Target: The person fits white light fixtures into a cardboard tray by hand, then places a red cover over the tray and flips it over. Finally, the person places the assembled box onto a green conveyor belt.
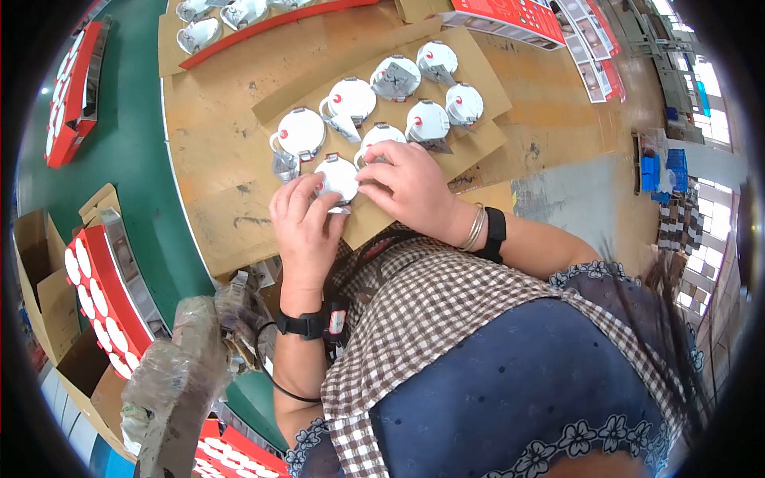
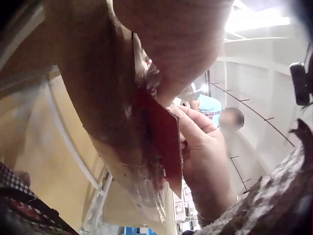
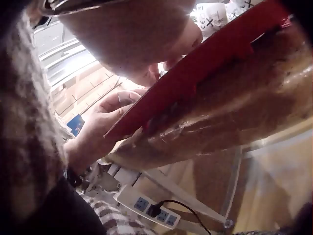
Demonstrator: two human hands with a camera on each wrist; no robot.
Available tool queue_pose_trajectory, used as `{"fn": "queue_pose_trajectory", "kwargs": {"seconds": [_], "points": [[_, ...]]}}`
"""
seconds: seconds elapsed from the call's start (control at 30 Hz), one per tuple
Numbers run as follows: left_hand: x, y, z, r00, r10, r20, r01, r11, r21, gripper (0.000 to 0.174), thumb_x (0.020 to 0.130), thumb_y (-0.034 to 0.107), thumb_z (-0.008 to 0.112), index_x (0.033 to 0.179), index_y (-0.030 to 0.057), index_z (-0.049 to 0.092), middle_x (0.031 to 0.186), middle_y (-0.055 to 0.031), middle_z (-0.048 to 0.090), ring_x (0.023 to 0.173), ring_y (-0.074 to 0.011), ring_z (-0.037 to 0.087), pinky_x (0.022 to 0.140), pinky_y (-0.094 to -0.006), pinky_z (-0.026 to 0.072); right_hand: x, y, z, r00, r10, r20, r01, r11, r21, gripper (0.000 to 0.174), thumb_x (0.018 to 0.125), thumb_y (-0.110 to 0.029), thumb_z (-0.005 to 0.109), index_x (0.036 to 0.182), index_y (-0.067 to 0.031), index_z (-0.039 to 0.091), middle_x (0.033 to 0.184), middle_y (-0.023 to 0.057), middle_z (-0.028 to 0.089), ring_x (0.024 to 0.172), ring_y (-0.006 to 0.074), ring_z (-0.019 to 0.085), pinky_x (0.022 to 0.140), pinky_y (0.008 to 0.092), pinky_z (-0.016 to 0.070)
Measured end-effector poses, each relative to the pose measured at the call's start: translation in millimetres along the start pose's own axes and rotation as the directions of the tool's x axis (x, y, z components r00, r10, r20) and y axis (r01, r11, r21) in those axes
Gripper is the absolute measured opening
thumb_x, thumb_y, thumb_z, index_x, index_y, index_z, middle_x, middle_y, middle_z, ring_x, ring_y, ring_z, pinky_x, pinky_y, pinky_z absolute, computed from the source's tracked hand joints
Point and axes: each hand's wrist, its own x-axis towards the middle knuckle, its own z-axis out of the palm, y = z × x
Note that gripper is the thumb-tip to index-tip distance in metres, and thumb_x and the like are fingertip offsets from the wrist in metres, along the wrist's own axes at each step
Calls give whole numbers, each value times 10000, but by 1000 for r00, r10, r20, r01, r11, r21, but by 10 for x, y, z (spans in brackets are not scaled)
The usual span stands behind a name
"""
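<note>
In the head view, my left hand [image 1: 301, 223] has its fingers bent over the left side of a white round downlight [image 1: 341, 177], with the thumb near its lower edge. From the other side, my right hand [image 1: 416, 185] holds the right edge of this downlight with thumb and fingertips. It lies at the near corner of a cardboard insert [image 1: 498, 84], where several similar downlights [image 1: 352, 98] sit in rows with red spots, metal clips and grey labelled pieces. The right wrist view shows my left hand [image 3: 100, 120] behind a red cardboard edge [image 3: 195, 73], which hides its fingertips.
Another tray of downlights with a red edge [image 1: 279, 32] lies at the back left. Flat red printed boxes [image 1: 510, 22] lie at the back right. Red packs [image 1: 107, 295] and an open carton [image 1: 56, 311] stand left of the table. A power strip [image 3: 146, 205] hangs below.
</note>
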Motion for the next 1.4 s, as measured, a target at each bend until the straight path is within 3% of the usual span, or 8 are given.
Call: {"fn": "queue_pose_trajectory", "kwargs": {"seconds": [0.07,0.37,0.6,1.1,1.17,1.4], "points": [[7,-29,73,999,-3,-33,2,1000,-20,372,639,15,799,995,103,740,1256,-108,665,1168,-340,606,1022,-470,452,32,41,30,1000,16,-8,-16,999,28,129,833,-150,776,943,-90,744,1054,57,661,966,269,646,825,405,489],[-28,-135,194,997,-43,-67,37,996,-83,364,613,-70,726,935,98,763,1228,-113,669,1155,-343,606,969,-444,505,124,101,157,999,-19,-35,18,999,-32,85,833,-124,758,902,-83,730,964,57,674,909,266,649,787,416,490],[-28,-144,218,995,-62,-73,53,991,-120,345,607,-77,714,903,94,762,1214,-102,664,1132,-338,607,959,-441,500,126,108,223,997,-1,-81,-5,998,-66,89,830,-132,760,903,-87,734,935,59,673,893,272,652,780,411,492],[-4,-142,208,995,-55,-86,42,988,-147,300,616,-77,704,867,83,747,1200,-105,664,1116,-361,600,923,-447,523,111,146,170,999,40,-21,-39,997,62,75,824,-121,762,887,-92,733,923,56,675,896,273,657,784,406,497],[-24,-150,217,995,-49,-88,37,990,-136,297,621,-75,705,867,84,748,1201,-106,666,1112,-362,601,928,-447,519,111,128,186,997,48,-55,-43,995,93,55,826,-142,745,825,-93,719,860,35,660,875,255,643,786,416,477],[-53,-137,239,995,-41,-89,29,991,-127,272,634,-55,728,865,88,747,1204,-102,666,1108,-358,601,928,-446,518,34,128,264,994,28,-106,-24,999,39,63,826,-141,744,839,-87,715,879,56,653,871,272,634,786,423,481]]}}
